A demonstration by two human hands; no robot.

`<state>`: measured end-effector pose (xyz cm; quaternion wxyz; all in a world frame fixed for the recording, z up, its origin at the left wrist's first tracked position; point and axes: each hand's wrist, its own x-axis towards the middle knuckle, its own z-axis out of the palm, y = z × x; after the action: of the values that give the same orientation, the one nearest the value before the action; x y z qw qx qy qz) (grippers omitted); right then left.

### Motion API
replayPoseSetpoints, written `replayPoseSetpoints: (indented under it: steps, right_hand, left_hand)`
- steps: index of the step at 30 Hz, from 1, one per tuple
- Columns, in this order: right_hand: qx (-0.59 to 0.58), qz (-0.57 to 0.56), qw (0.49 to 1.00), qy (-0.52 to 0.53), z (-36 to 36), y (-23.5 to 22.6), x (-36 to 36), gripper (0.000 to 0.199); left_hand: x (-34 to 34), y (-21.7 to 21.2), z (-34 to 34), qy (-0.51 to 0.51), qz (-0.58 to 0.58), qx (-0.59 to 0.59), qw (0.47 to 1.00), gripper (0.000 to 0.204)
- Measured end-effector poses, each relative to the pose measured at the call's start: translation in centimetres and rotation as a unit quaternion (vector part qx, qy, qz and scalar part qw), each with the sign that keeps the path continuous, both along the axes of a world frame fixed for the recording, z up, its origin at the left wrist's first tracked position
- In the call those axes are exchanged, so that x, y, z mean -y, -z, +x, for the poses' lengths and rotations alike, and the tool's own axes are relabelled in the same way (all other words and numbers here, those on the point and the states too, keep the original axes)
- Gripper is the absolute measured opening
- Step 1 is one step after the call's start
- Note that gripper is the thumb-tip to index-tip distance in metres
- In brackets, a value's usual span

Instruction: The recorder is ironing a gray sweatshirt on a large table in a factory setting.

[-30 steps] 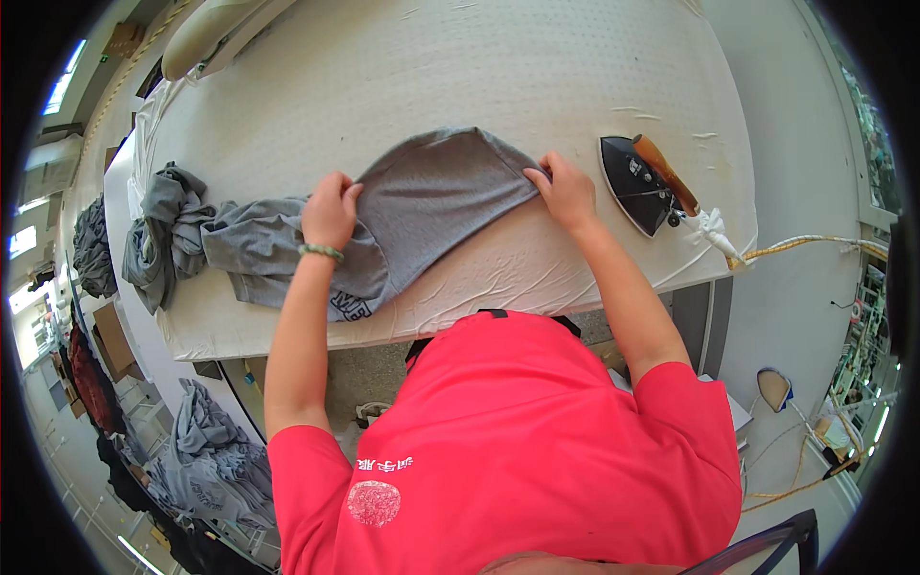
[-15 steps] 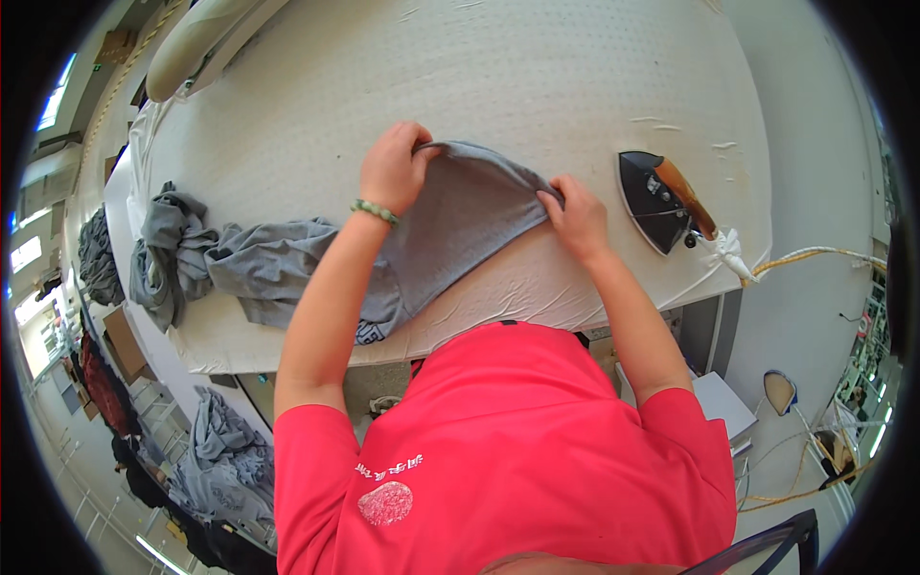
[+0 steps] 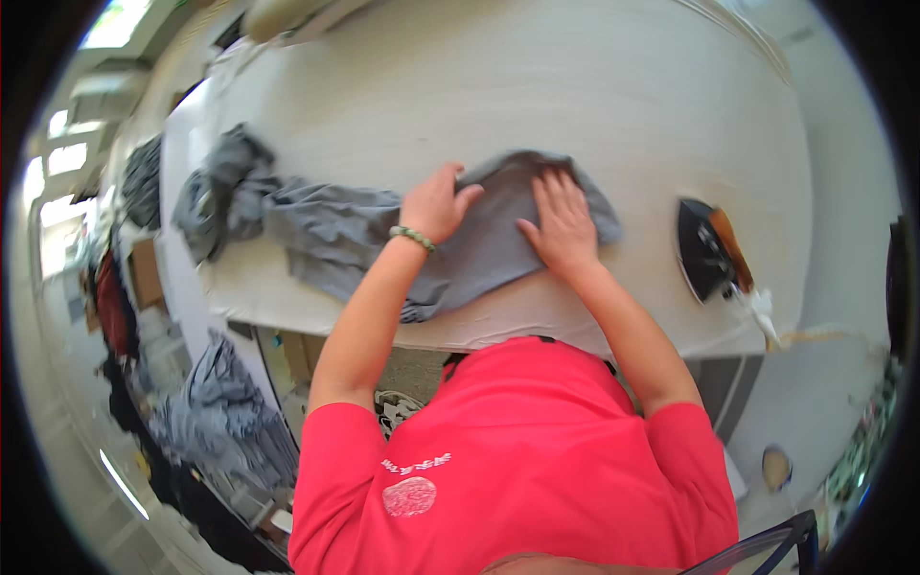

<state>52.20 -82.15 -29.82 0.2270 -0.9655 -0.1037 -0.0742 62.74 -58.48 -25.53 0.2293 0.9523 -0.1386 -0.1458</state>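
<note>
From the head camera, a person in a red shirt leans over a big pale ironing table. A grey garment lies near the front edge of the table, right in front of the person. Part of it hangs a little over the edge.

The left hand rests on the top left part of the grey garment. Its fingers are bent and seem to pinch the cloth edge. A green bead bracelet sits on that wrist.

The right hand lies flat on the garment with its fingers spread out. It presses down and grips nothing.

A heap of grey clothes lies to the left, touching the garment. A dark iron sits to the right, near but apart. More grey cloth lies on the floor below.
</note>
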Motion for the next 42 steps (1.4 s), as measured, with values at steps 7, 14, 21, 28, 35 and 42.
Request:
replayPoseSetpoints:
  steps: [7,14,21,28,35,42]
  right_hand:
    - [-0.025,-0.026,0.984,-0.176,-0.7,-0.6,-5.6,0.078]
    - [0.076,0.035,0.982,-0.171,-0.7,-1.1,-0.5,0.052]
    - [-0.202,0.12,0.953,0.192,-4.4,3.0,14.7,0.039]
    - [-0.219,0.176,0.942,0.182,-3.4,1.3,12.8,0.048]
    - [-0.186,0.101,0.946,0.244,-5.1,1.3,10.8,0.042]
    - [-0.18,0.203,0.93,0.248,-4.5,-0.8,10.4,0.032]
  left_hand:
    - [-5.0,-0.1,-2.9,0.021,0.01,0.025,0.999,0.028]
    - [-5.2,-0.6,-14.9,0.127,0.008,0.227,0.966,0.015]
    - [-3.5,2.3,-19.8,0.085,0.017,0.244,0.966,0.012]
    - [-4.7,0.8,-19.7,0.138,0.04,0.236,0.961,0.012]
    - [-3.9,1.2,-20.0,0.166,0.03,0.164,0.972,0.03]
    - [5.2,4.4,-16.0,0.225,-0.001,0.156,0.962,0.07]
